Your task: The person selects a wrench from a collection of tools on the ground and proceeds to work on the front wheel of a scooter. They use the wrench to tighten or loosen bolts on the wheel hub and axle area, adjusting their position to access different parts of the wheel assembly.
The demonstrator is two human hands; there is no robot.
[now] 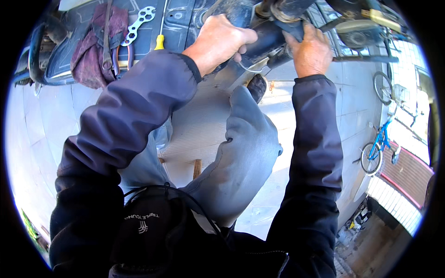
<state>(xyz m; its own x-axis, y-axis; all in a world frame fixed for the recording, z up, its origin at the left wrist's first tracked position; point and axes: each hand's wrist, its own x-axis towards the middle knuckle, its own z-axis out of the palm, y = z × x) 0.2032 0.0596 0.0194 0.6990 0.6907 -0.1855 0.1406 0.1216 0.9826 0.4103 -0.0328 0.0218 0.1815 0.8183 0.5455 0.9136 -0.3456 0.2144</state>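
My left hand [221, 42] is closed, its fingers curled beside a black cylindrical part [269, 41] of a vehicle. What it grips, if anything, is hidden behind the knuckles. To the right, my right hand [313, 52] pinches a dark, flat piece [291, 29] between thumb and fingers, just below a rounded metal part [288, 10]. A thin pale cable [250, 69] loops down under the black cylinder. Left of my hands, a yellow-handled screwdriver [160, 42], a silver multi-hole wrench [139, 25], pliers [124, 56] and a long wrench [107, 41] lie on a dark panel.
A purplish rag [90, 60] lies under the long wrench. My bent knee [252, 139] and shoe [257, 88] are below the vehicle parts. A dark bar [366, 59] juts out at the right. Farther off stand a blue bicycle [381, 139] and another bicycle [383, 87].
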